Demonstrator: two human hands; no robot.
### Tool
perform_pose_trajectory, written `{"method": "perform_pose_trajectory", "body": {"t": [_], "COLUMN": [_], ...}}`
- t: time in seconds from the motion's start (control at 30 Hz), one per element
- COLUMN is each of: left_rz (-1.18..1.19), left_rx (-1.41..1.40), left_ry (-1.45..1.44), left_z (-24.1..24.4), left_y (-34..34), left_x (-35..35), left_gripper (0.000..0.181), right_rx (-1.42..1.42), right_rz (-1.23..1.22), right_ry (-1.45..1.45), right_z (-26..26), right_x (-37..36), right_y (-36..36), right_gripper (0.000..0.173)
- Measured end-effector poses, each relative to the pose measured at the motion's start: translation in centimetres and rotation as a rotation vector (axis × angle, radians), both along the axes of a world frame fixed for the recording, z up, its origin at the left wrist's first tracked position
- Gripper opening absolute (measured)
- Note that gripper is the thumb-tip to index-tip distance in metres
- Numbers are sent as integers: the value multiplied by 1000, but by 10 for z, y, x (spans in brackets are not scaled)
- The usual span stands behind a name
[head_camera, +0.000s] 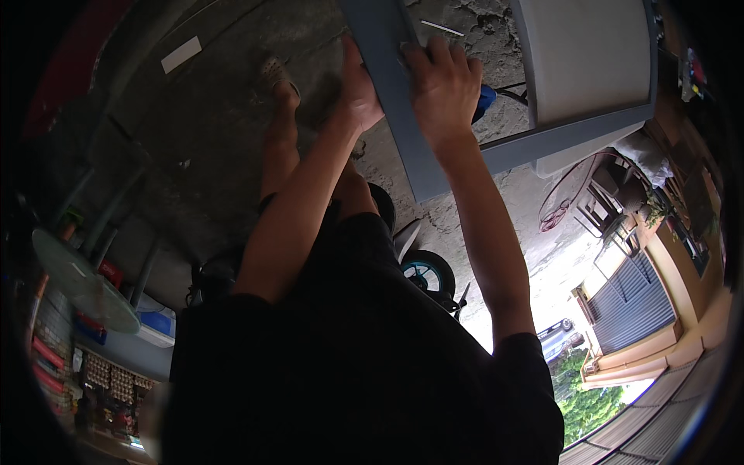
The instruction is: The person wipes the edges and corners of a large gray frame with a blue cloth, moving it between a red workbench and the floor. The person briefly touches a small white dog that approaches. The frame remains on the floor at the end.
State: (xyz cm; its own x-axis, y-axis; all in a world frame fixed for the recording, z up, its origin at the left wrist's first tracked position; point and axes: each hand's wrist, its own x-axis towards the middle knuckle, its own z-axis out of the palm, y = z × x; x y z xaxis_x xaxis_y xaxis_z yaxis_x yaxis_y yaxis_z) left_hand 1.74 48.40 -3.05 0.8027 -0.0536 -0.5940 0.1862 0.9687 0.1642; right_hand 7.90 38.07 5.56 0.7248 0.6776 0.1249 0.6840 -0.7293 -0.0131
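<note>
A flat grey frame (401,116) slants down from the top of the view to a corner, from which a second bar runs off to the right. My left hand (361,93) is at its left edge, thumb up along the side, other fingers hidden beneath. Across the inner edge, my right hand (446,81) has its thumb against the bar and its fingers curled. Something small and dark shows at that thumb; I cannot tell what it is. Just behind the right hand is a partly hidden blue object (485,103), near a dark cord (512,95).
A pale curved panel (587,64) lies inside and under the frame. On the rough concrete floor are a white strip (442,27) and a white rectangular piece (181,55). A motorcycle wheel (429,273) stands close by my leg, a round table (84,282) at left, a reddish hose (555,216) at right.
</note>
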Motion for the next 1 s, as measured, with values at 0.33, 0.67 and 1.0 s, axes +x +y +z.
{"method": "perform_pose_trajectory", "body": {"t": [0.33,0.67,1.0], "left_rz": [14,-683,-1236], "left_rx": [288,2332,1974], "left_ry": [217,-122,-706], "left_z": [22,54,98], "left_y": [3,-7,-100], "left_x": [-2,-33,-126], "left_gripper": [92,88,89], "right_rx": [-234,437,539], "right_rz": [-516,-907,-1119], "right_ry": [529,1006,910], "right_z": [89,74,73], "right_x": [-210,-202,-202], "right_y": [-170,-163,-189], "right_gripper": [18,27,33]}}
